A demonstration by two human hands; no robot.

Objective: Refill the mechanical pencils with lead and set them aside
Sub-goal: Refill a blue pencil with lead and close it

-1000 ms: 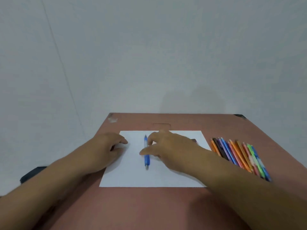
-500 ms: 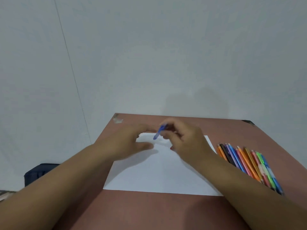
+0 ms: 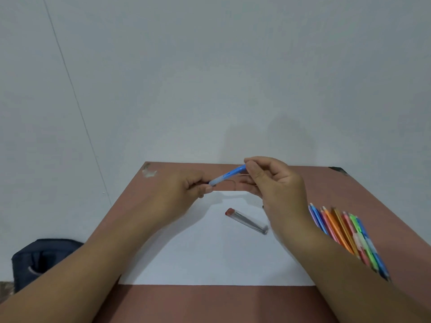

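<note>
A blue mechanical pencil [image 3: 227, 175] is held above the far part of the table, slanting up to the right. My left hand [image 3: 177, 194] pinches its lower pale end. My right hand [image 3: 277, 185] pinches its upper blue end. Below the hands, a clear lead tube with a red cap [image 3: 247, 220] lies on a white sheet of paper [image 3: 210, 257]. A row of several coloured mechanical pencils [image 3: 345, 231] lies on the table to the right, partly hidden by my right forearm.
The brown table [image 3: 210, 304] stands against a plain white wall. A dark blue bag [image 3: 42, 257] sits on the floor at the left. The table's far left corner has a chipped white patch [image 3: 149, 172].
My right hand picked the blue pencil up off the paper and both hands lifted it toward the far edge. The lead tube, hidden under my right hand before, now shows on the paper.
</note>
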